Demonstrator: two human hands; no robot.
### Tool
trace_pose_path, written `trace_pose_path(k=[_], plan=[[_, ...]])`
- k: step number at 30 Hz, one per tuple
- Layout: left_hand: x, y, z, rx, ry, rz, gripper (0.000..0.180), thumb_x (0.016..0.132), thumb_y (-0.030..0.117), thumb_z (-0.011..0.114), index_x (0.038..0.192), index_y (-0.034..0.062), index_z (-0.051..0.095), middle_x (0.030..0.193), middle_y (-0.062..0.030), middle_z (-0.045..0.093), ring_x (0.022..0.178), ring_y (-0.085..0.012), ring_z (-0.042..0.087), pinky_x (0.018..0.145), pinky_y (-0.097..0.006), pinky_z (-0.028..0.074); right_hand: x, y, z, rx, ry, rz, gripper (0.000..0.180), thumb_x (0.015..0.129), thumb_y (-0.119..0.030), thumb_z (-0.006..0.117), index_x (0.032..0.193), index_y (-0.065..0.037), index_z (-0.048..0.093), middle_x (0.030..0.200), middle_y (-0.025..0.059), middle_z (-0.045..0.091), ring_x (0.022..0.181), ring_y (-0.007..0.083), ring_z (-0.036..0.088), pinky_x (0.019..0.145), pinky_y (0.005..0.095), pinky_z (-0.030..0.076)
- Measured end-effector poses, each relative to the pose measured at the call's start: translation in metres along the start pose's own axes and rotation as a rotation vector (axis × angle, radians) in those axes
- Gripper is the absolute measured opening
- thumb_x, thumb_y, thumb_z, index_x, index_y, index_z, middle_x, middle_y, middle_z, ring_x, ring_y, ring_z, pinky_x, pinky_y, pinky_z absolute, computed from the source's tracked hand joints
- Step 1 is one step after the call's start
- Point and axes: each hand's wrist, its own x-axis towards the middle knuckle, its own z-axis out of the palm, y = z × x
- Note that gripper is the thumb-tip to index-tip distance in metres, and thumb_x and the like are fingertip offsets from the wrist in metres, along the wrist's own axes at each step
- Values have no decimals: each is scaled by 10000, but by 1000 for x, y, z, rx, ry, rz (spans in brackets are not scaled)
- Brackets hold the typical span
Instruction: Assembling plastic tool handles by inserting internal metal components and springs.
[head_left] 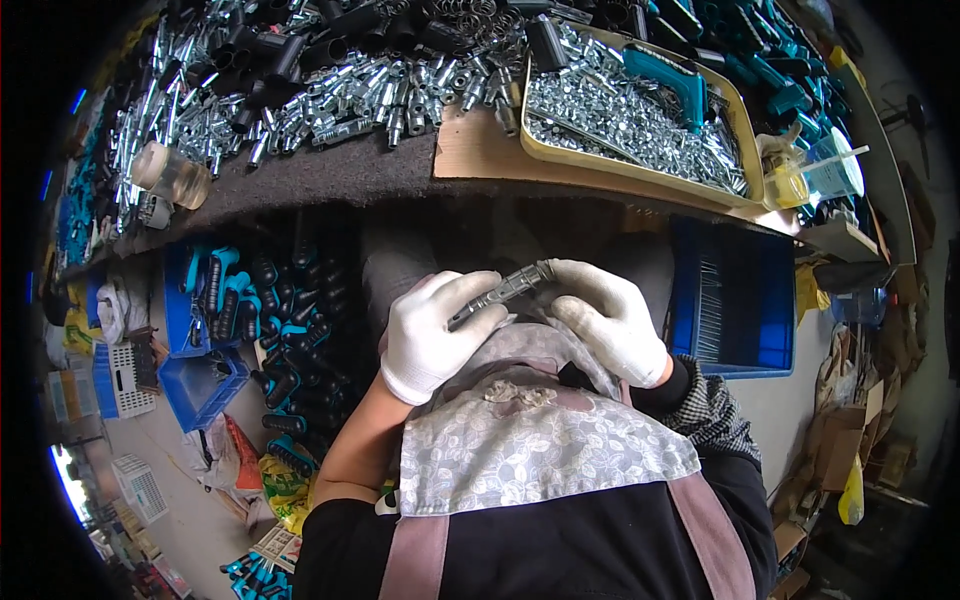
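Note:
In front of my lap, over the patterned apron (540,450), I hold a slim dark grey ribbed part (508,287) with a coil-like end. My left hand (425,335), in a white glove, pinches its lower left end between thumb and fingers. At the upper right end, the fingers of my right hand (612,318), gloved too, close on the coiled tip, with the thumb lower down. The part lies slanted, its right end farther away. Its exact kind I cannot make out.
On the bench ahead lie heaped metal pins (390,95), a yellow tray (640,165) of small metal pieces, a clear jar (172,176) and a plastic cup (835,168). Below, blue crates (778,300) flank me; teal-and-black tool bodies (285,330) pile up at left.

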Motion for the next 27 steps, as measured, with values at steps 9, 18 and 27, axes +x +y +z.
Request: trace_pose_path(k=[9,18,27], plan=[[6,-11,-1,269,-1,253,309,714,96,791,1011,64,712,814,-67,669,688,-250,668,631,-340,545,8,-27,-13,87,-128,312,438,1016,-164,536,1367,96,514,1183,186,682,1025,212,677,891,324,549],[19,-18,-2,93,-14,139,261,728,50,790,978,54,714,834,-120,683,679,-310,674,606,-372,534,34,-56,-36,-320,-262,263,446,1006,-225,571,1359,47,555,1176,142,698,986,180,680,883,319,547],[20,-33,-3,29,-17,-63,251,759,94,793,987,23,717,866,-171,690,750,-347,686,672,-382,548,197,-185,-186,-1238,492,-638,232,885,-145,611,1050,-41,737,979,168,731,902,320,713,809,359,553]])
